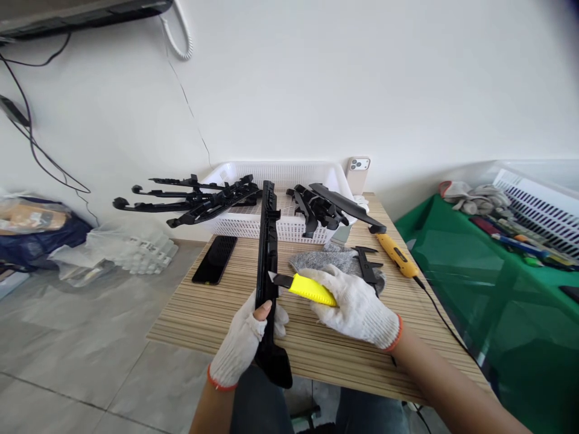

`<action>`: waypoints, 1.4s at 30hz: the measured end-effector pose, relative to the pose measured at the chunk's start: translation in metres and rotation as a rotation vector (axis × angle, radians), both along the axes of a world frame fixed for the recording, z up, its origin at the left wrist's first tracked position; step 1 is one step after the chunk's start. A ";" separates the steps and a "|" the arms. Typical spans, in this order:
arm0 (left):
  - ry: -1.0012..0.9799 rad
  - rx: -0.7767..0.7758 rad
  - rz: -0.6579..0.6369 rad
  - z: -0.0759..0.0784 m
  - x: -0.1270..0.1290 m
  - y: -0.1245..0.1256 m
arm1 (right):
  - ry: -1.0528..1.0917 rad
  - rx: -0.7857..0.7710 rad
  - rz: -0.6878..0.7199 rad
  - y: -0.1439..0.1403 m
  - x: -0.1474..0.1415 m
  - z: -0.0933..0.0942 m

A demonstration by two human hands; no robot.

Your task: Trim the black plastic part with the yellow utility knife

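Observation:
In my left hand (246, 337), gloved in white knit with the thumb tip bare, I grip a long black plastic trim part (268, 241). It stands nearly upright over the table's front edge, its wide end at the bottom. My right hand (355, 304), also in a white glove, is closed around a yellow utility knife (312, 289). The knife's blade points left and lies at the part's right side, just above my left thumb; whether it touches cannot be made out. Behind my right hand lie a grey cloth (312, 259) and a black caliper (367, 268).
A white basket (289, 231) holds several black plastic parts (217, 199), some jutting out left. A black phone (215, 259) lies left on the wooden table (194, 325). A yellow corded tool (398, 256) lies right. Another phone (357, 176) leans behind. A green-covered surface (434, 241) stands right.

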State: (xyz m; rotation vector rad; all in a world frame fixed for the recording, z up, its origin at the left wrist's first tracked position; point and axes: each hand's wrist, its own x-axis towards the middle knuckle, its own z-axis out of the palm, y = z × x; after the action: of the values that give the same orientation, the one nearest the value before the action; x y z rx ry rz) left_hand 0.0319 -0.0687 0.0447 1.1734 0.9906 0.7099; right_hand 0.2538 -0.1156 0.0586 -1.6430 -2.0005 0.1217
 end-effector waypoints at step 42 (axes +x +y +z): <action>-0.124 -0.157 -0.089 -0.004 -0.004 0.004 | 0.485 -0.206 0.073 0.000 -0.003 -0.004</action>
State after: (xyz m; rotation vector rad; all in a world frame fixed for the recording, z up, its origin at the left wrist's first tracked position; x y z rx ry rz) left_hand 0.0276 -0.0651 0.0404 1.0180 0.8688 0.6160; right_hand 0.2503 -0.1156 0.0546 -1.4804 -1.7121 0.7039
